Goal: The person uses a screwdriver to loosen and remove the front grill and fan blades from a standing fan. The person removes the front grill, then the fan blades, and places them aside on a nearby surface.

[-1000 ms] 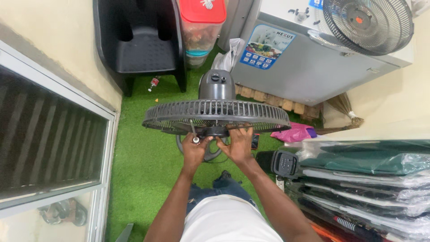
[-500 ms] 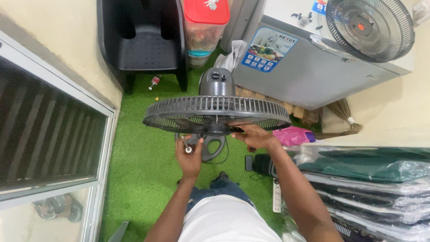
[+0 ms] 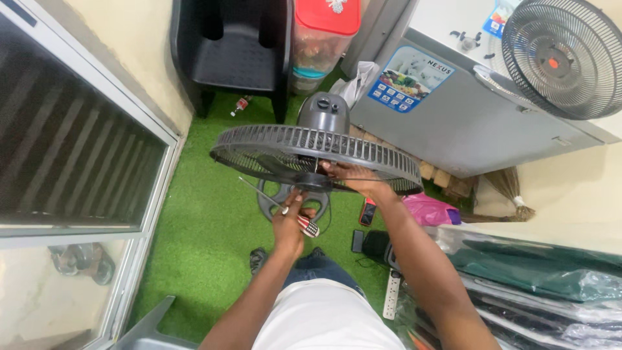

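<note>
we see green turf floor (image 3: 207, 246) under everything, w/ a sliding glass door (image 3: 71, 168) along the left. top right sits a grey chest freezer (image 3: 453, 123), & a second fan (image 3: 564, 55) rests on its lid. top centre there's a black plastic chair (image 3: 233, 48) w/ a clear bin w/ red lid (image 3: 321, 39) just beside it. bottom right: a stack of wrapped dark-green bundles (image 3: 538, 279).

in the middle stands the fan (image 3: 317, 155), its round black guard tilted nearly flat toward us, grey motor housing behind it & round base on the turf below. a broom (image 3: 505, 198) lies between freezer & bundles, a pink bag (image 3: 427, 209) near it. a white power strip (image 3: 391, 293) lies by our right leg.

our right hand (image 3: 353, 176) reaches into the guard at the hub, fingers curled on the centre part; we can't tell exactly what they pinch. our left hand (image 3: 290, 223) is just below the guard, over the base, fingers clamped on a screwdriver (image 3: 285, 210) w/ red-striped handle, thin shaft pointing up-left, tip near the guard's lower rim. a small red & black gadget (image 3: 367, 211) lies on the turf just right of the base.
</note>
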